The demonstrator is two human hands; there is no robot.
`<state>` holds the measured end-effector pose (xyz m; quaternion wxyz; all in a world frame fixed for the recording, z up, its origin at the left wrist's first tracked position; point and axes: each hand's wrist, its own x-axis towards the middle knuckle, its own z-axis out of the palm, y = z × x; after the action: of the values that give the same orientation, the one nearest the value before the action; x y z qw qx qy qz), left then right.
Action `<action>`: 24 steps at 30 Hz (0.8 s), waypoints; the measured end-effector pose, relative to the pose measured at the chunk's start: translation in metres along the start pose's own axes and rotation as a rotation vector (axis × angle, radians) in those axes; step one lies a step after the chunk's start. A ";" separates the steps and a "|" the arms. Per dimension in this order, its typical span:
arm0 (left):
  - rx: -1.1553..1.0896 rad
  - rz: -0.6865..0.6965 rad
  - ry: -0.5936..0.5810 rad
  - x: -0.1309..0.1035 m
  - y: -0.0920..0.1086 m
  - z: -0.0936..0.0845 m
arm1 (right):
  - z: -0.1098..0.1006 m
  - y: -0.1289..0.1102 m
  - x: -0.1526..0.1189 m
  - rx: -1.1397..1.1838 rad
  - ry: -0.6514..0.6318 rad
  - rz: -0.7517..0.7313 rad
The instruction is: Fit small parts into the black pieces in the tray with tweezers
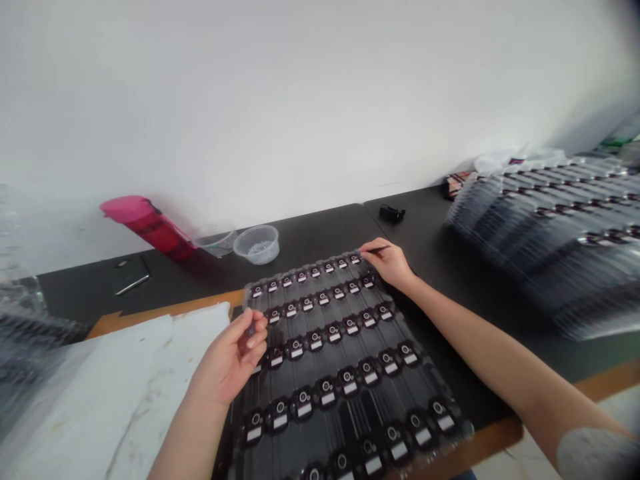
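Note:
A clear plastic tray (320, 360) lies on the black table, filled with rows of small dark parts, each with a ring and a white label. At its far right corner, my right hand (389, 262) pinches a thin dark pointed tool (379, 249), its tip by the last part of the far row. Over the tray's left edge, my left hand (240, 353) is closed with fingertips together; what it holds, if anything, is too small to name. Beyond the tray sits a round clear tub (257, 244) with small clear pieces inside.
Stacked plastic trays (545, 240) rise at the right, with more blurred ones (30, 347) at the left edge. A pink and red pouch (150, 225) leans near the wall. A phone (131, 276), a small black object (392, 213) and a white sheet (135, 387) lie around.

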<state>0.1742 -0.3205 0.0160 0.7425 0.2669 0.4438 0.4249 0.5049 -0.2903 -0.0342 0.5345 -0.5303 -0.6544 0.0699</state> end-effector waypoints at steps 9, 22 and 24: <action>-0.008 -0.005 0.017 -0.001 0.000 -0.001 | -0.003 0.000 0.001 -0.011 -0.019 -0.047; -0.007 -0.002 0.024 0.001 0.000 -0.002 | -0.004 -0.003 0.001 -0.045 -0.033 -0.067; -0.006 0.000 0.021 0.001 0.000 -0.001 | -0.004 -0.003 0.001 -0.043 -0.038 -0.068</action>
<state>0.1734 -0.3200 0.0149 0.7385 0.2601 0.4505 0.4289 0.5065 -0.2923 -0.0299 0.5123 -0.5176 -0.6836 0.0475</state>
